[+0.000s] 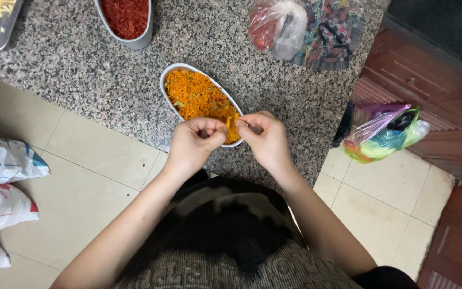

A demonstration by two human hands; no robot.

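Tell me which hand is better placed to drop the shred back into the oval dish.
Probably the right hand: its fingers pinch the orange shred directly over the near end of the white oval dish. The left hand sits nearer the rim, fingers curled; its share of the grip is unclear.

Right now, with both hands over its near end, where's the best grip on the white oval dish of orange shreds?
Probably the far rim of the white oval dish, taken from the upper left. It lies diagonally on the granite counter; its near end is covered by the left hand and right hand, which pinch orange shreds. The bare rim is the only clean edge.
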